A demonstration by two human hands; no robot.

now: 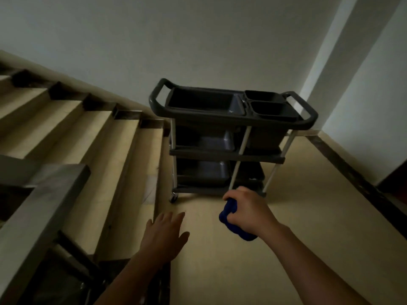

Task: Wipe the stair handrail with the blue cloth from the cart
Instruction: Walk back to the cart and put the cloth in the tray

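Observation:
My right hand [247, 211] is closed around a bunched blue cloth [231, 223], held in the air just in front of the cart's lower shelf. The dark grey three-shelf cart [231, 119] stands on the landing against the wall. My left hand [164, 234] is stretched forward, palm down, fingers spread, holding nothing. The wide grey stair handrail [41, 205] slants across the lower left, well to the left of both hands, and neither hand touches it.
Beige stairs [72, 133] rise to the left of the cart. Dark bins sit on the cart's top tray and lower shelves. A white wall stands behind, with a corner and dark skirting [352, 172] at right. Beige landing floor [308, 216] lies under my hands.

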